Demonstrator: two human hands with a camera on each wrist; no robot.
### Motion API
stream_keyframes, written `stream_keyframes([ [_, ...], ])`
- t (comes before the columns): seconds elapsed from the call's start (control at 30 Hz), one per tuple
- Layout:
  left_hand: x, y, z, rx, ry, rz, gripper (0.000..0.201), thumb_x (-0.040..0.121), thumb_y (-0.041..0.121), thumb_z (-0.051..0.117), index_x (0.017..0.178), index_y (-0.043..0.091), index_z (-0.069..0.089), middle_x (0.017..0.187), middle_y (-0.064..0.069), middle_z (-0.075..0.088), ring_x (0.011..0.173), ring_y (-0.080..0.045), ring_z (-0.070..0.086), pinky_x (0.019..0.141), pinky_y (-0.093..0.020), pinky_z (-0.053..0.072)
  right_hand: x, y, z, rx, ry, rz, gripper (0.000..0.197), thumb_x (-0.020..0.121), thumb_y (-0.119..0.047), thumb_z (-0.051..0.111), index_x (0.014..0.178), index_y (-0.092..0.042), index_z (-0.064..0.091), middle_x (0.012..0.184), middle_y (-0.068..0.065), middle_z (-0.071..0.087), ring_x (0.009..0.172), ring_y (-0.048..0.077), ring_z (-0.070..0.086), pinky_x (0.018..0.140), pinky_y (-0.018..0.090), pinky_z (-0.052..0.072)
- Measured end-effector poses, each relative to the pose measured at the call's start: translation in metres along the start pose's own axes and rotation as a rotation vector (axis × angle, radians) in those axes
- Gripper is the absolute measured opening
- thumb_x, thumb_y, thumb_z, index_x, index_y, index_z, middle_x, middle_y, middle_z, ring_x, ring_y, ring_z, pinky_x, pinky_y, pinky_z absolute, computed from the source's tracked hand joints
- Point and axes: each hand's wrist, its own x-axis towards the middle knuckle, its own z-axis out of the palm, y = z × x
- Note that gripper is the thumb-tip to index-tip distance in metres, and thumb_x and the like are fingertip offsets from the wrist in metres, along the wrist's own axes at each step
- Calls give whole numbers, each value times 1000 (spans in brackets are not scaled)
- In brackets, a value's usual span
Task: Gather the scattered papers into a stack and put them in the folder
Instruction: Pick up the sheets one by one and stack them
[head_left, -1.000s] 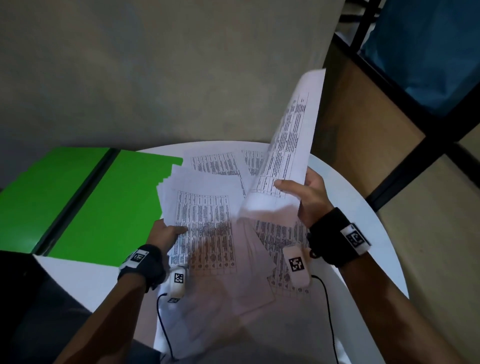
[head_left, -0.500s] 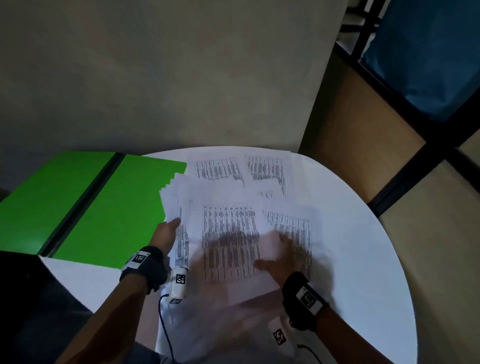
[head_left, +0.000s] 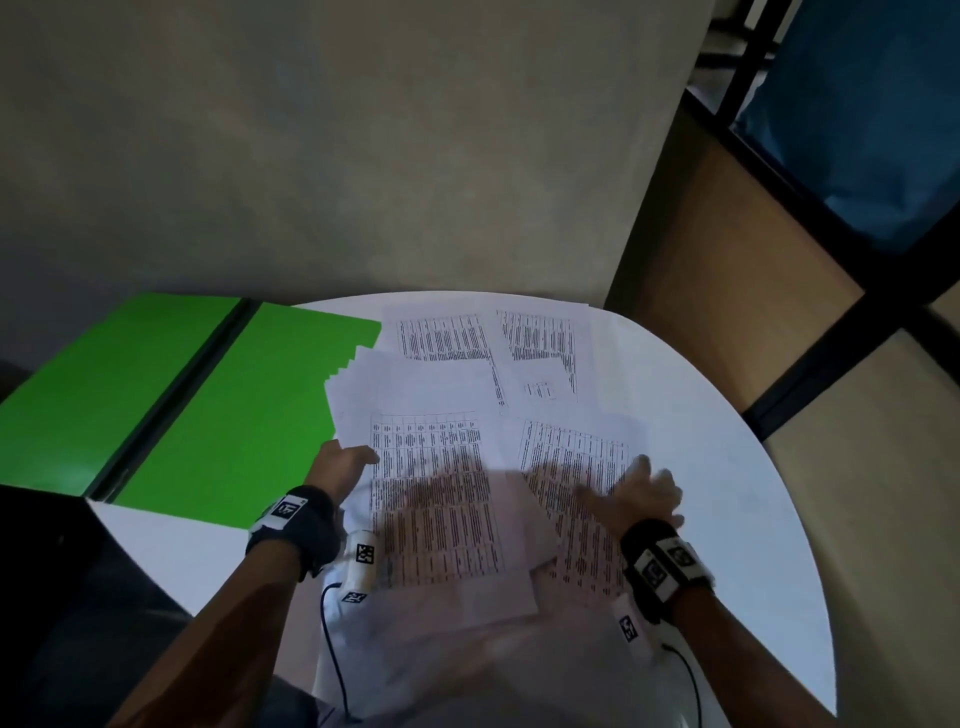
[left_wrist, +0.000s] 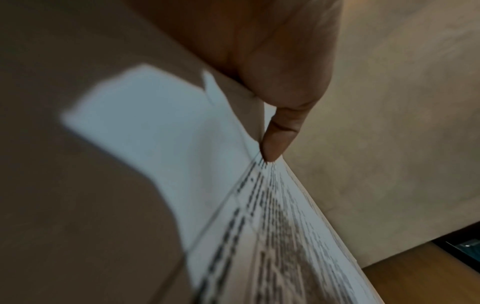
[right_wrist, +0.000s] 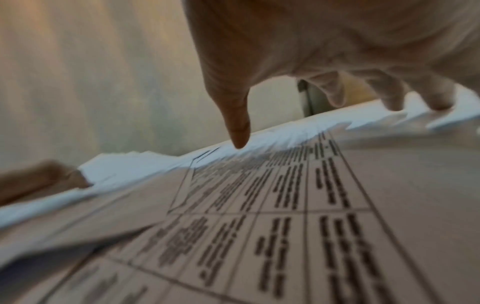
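Green folder open left of papers.

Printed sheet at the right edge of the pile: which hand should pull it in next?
Right. The right hand lies spread on that printed white sheet, so it could probably slide it inward. The left hand grips the left edge of the fanned white paper stack beside the open green folder.

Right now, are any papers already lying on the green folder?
No, the green folder is bare; the papers lie fanned on the white table.
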Motion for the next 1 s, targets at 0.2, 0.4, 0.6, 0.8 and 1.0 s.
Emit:
stream_keyframes([
  [0.2,1,0,-1,12,-15,50,25,72,9,63,94,0,62,109,-18,64,94,-30,57,78,-32,41,-1,-4,17,-155,-173,-96,111,72,-70,58,151,-22,-5,157,21,-17,143,45,-12,118,54,4],
  [0.4,1,-1,0,39,-23,45,21,77,5,61,96,-2,61,111,-16,63,98,-32,57,80,-33,41,2,-1,20,95,-124,-211,115,69,-47,77,150,-26,-2,160,12,-1,147,32,-2,118,47,20],
  [0.6,-3,0,-1,51,-15,42,26,78,6,60,102,-5,61,120,-27,62,98,-36,58,81,-37,44,22,-19,13,289,21,-354,122,63,-14,85,150,-15,0,157,12,19,146,28,14,116,38,22],
  [0.8,-7,3,-4,63,-31,40,25,76,7,61,99,-1,61,123,-28,61,95,-35,57,75,-31,39,44,-47,-3,63,-115,-135,124,56,-44,87,148,-16,9,156,15,20,143,41,18,114,55,25],
  [1.0,-5,3,-4,43,-33,9,30,75,9,63,101,-3,60,106,-18,63,83,-27,54,67,-30,39,55,-56,8,-64,-160,-213,146,47,-71,77,150,-14,-10,159,17,-3,146,40,-1,119,53,14],
])
